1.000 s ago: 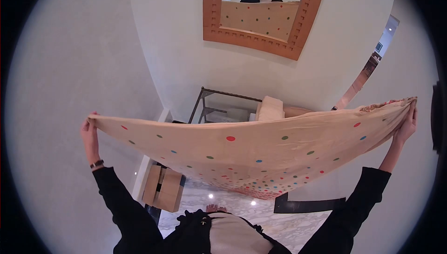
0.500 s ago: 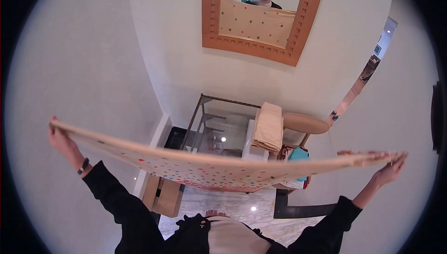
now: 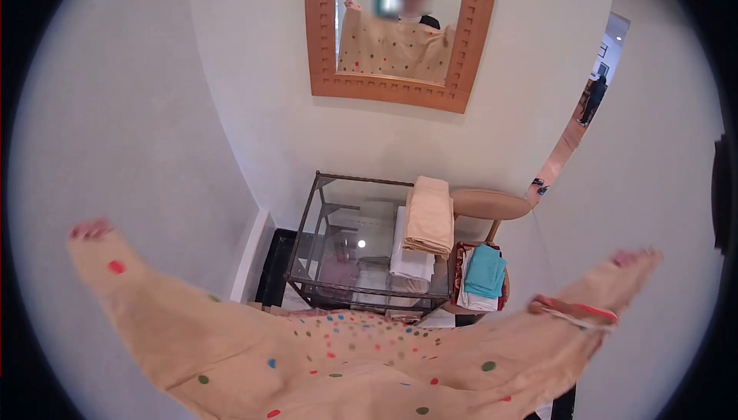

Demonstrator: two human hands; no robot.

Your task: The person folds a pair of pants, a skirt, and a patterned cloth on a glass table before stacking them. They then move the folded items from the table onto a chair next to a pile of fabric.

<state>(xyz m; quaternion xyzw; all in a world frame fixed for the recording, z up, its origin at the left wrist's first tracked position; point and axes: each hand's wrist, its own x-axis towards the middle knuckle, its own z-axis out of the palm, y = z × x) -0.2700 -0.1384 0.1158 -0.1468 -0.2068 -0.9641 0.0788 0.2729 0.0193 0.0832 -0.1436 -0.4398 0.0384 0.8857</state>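
Holding dotted cloth (image 3: 231, 343), left grip (image 3: 91, 229), right grip (image 3: 634, 257) clamped on edges, glass table (image 3: 365, 198) beyond

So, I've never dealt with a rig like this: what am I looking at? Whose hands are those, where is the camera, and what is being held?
There is no robot here. One camera, worn on a person's head, looks forward and down, and every picture comes from it. The left hand and right hand each grip a large beige cloth with coloured dots near its edge, spread wide between them. Beyond it stands a glass-topped table bearing a folded beige cloth. Beside the table, a chair holds a turquoise cloth on its seat, with white and patterned fabric under it. The wall mirror reflects the person and the dotted cloth.
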